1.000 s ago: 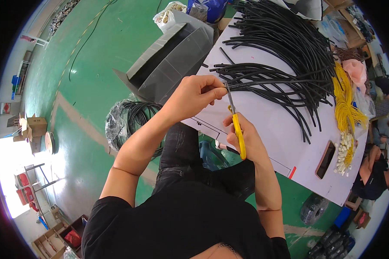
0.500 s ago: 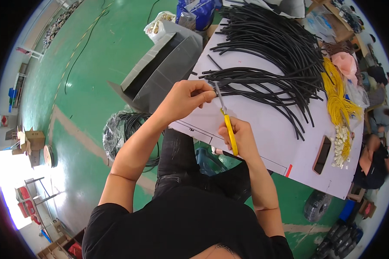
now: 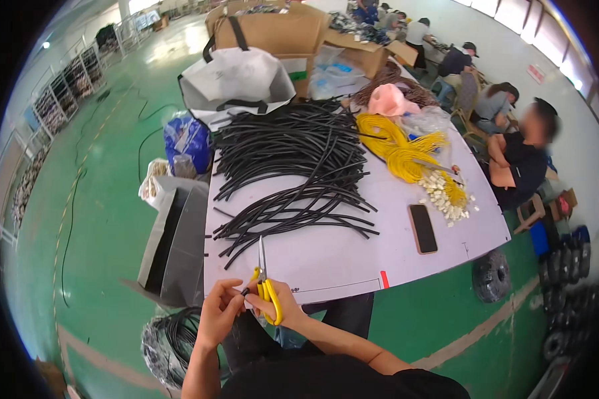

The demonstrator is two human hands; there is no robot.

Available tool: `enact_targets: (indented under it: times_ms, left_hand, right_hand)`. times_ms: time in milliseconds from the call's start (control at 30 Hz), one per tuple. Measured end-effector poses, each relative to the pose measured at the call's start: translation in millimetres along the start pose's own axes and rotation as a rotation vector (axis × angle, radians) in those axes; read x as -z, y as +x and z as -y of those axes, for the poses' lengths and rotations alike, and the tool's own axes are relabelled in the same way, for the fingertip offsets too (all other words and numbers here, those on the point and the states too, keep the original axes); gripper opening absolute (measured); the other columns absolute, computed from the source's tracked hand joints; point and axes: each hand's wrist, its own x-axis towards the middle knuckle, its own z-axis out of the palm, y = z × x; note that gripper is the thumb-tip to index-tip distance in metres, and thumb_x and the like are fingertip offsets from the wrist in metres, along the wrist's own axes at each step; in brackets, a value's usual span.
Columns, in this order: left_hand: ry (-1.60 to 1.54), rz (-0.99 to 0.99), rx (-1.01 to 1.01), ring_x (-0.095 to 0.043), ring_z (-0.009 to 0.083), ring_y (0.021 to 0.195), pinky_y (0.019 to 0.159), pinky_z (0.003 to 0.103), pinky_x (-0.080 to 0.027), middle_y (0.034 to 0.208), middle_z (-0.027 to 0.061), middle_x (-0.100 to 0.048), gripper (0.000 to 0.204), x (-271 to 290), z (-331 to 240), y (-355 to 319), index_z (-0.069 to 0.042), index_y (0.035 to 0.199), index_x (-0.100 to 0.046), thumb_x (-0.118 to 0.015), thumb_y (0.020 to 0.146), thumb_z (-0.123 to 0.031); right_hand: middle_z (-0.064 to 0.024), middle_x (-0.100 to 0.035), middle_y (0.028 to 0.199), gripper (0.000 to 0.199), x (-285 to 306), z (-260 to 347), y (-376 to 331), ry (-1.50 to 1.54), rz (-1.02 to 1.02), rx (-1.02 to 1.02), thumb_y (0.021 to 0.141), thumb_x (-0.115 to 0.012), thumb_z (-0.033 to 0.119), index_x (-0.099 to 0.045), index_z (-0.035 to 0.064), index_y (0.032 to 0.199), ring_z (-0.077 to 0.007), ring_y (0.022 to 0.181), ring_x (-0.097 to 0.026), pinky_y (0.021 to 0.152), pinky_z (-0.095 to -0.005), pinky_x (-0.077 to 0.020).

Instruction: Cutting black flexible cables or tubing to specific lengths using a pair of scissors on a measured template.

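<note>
At the table's near left edge, my left hand (image 3: 221,311) pinches a small dark piece (image 3: 245,292), perhaps a bit of black tubing; its full shape is too small to make out. My right hand (image 3: 281,307) is right beside it, fingertips near the same piece. It grips yellow-handled scissors (image 3: 271,302), whose metal blades point up and away over the table. Just beyond the blades lies a loose bundle of cut black tubes (image 3: 299,216). Behind that spreads a larger heap of the same black tubes (image 3: 286,146).
A phone (image 3: 422,229), white connectors (image 3: 446,196) and yellow wires (image 3: 396,146) lie on the table's right. A white bag (image 3: 239,83) stands at the far side, a grey bin (image 3: 186,239) to the left. Coiled black cable (image 3: 180,342) rests below. A seated person (image 3: 522,156) is at the right.
The view has swung up and toward the far end of the table. Both hands have drawn together near the table edge, with the scissors raised beside the left hand, away from the tubes.
</note>
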Motion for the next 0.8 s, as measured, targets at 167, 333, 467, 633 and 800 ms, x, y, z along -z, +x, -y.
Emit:
enact_targets:
  times_ms: [167,333,467,633,800]
  left_hand:
    - [-0.08,0.091,0.044,-0.053,0.0086,0.066,0.059,0.019,-0.042,0.078,0.0021,-0.052,0.024,-7.9,-0.9,-0.1,0.001,0.111,-0.047,-0.05,0.087,-0.004]
    - [-0.207,0.283,0.126,-0.055,0.0101,0.071,0.064,0.021,-0.044,0.082,0.0029,-0.055,0.026,-17.2,7.7,3.1,0.0,0.113,-0.046,-0.051,0.089,-0.007]
    - [0.595,-0.093,-0.434,-0.05,0.0165,0.077,0.07,0.027,-0.042,0.087,0.0064,-0.054,0.036,-16.0,-39.1,3.4,0.002,0.1,-0.054,-0.071,0.071,-0.011]
    - [0.906,-0.468,-1.01,-0.046,0.0228,0.083,0.075,0.033,-0.039,0.095,0.0097,-0.051,0.066,-20.8,-161.6,7.2,0.003,0.104,-0.053,-0.08,0.057,-0.034]
    - [0.785,-0.619,-1.224,-0.047,0.0231,0.085,0.077,0.034,-0.039,0.104,0.0115,-0.049,0.068,-18.6,-192.1,-0.1,0.003,0.109,-0.052,-0.077,0.062,-0.039]
  right_hand:
    - [-0.0005,-0.054,0.065,0.015,12.3,3.3,-13.0,-0.058,0.018,0.006,0.082,-0.062,0.011,-0.056,0.0009,0.091,-0.0051,0.051,-0.048,0.045,-0.0187,-0.0368]
    - [-0.0007,-0.054,0.066,0.016,27.4,5.8,-26.7,-0.06,0.053,0.023,0.082,-0.061,0.012,-0.055,0.0013,0.092,-0.0055,0.051,-0.049,0.046,-0.019,-0.0376]
    - [-0.0033,-0.052,0.064,0.014,46.6,-2.4,-31.9,-0.094,-0.201,0.221,0.083,-0.057,0.01,-0.051,0.0012,0.092,-0.0084,0.05,-0.05,0.047,-0.0204,-0.0388]
    - [-0.0041,-0.045,0.06,0.014,97.5,-0.1,-35.4,0.036,-0.668,0.314,0.082,-0.056,0.009,-0.043,0.0046,0.086,-0.0125,0.046,-0.047,0.044,-0.0234,-0.039]
    - [-0.0037,-0.045,0.06,0.016,104.5,-17.4,-30.2,0.007,-0.66,0.265,0.082,-0.057,0.011,-0.043,0.0046,0.086,-0.0119,0.047,-0.047,0.044,-0.0234,-0.0398]
